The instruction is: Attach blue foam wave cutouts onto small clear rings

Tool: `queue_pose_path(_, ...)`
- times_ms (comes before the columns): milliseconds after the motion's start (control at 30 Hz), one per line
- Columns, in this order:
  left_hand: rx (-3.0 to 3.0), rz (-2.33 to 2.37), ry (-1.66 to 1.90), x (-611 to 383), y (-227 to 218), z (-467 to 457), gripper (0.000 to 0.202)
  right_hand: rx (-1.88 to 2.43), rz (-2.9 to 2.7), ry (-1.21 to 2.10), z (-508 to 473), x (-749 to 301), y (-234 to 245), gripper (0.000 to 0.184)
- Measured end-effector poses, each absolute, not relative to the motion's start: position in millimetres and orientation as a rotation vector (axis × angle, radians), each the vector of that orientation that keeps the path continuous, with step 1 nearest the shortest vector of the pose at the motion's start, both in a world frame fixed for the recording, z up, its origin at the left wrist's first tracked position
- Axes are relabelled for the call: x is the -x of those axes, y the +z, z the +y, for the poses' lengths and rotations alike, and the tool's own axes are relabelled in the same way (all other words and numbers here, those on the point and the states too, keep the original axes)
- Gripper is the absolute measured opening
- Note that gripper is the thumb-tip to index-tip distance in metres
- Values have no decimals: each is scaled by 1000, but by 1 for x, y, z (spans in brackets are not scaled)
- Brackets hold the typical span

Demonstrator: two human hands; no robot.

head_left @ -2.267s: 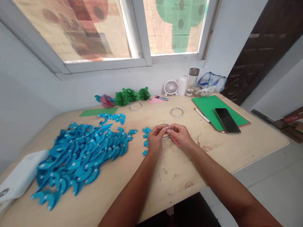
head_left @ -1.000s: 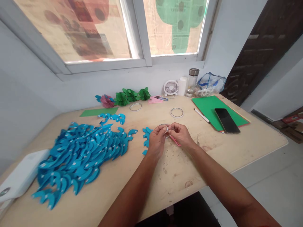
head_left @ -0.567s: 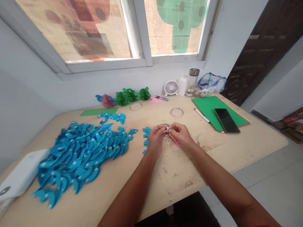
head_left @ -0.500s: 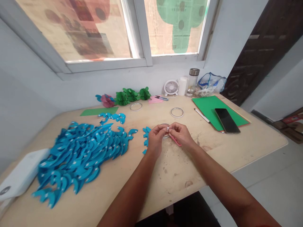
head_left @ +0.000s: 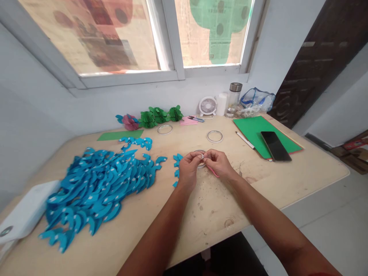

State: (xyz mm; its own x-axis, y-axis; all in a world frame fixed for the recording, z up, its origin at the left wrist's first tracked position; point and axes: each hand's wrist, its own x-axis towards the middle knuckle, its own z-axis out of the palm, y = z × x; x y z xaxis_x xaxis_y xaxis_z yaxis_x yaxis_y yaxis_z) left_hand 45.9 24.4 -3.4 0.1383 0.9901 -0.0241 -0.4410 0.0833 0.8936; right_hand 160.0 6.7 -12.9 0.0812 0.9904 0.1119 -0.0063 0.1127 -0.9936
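Note:
My left hand and my right hand meet over the table, thumbs and fingertips pinched together. Between them is a small white scrap, too small to name more exactly. Partly hidden under my fingers lies a ring-shaped roll of tape. A pink strip-like thing shows below my right hand; whether that hand touches it, I cannot tell. Just left of my left hand are blue scalloped paper pieces, partly covered by it.
A big heap of blue paper pieces with white patches spreads over the left. Farther back lie two tape rolls, green paper flowers and a small fan. A phone rests on green sheets at right.
Both hands stay in nearly the same spot, their fingertips shifting slightly around the white scrap. The pink thing is a little more covered by my right hand.

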Motion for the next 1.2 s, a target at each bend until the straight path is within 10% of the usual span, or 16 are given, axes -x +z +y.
queue_pose_path(1200, -843, 651, 1066, -36, 5, 27, 12, 1200, -1117, 1133, 1, -160, 0, 14)
